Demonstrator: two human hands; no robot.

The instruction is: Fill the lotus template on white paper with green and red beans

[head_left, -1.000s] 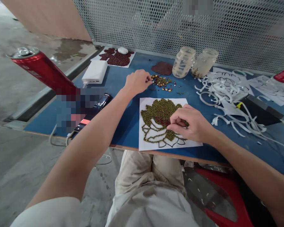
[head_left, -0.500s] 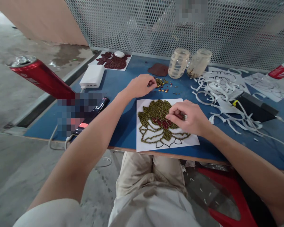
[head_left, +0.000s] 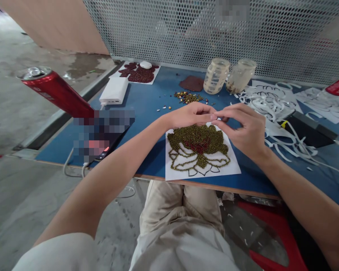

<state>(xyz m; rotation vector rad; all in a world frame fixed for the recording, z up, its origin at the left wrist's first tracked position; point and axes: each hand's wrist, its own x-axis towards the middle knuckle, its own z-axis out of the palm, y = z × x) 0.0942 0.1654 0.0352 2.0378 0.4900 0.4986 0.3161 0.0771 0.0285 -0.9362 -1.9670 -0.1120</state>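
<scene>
Above the far edge of the flower sheet [head_left: 183,160], the left hand [head_left: 192,115] and right hand [head_left: 245,128] are brought fingertip to fingertip, whether anything is gripped cannot be told; loose beans [head_left: 188,98] are placed just beyond the sheet, presumably for short reach.

1 head-worn camera looks forward and down from above the wearer's beige trousers [head_left: 165,205], near the left hand [head_left: 193,114] and right hand [head_left: 244,130] at mid-frame, across a blue tabletop [head_left: 144,98] to the perforated metal screen [head_left: 183,35] along the top edge.
</scene>
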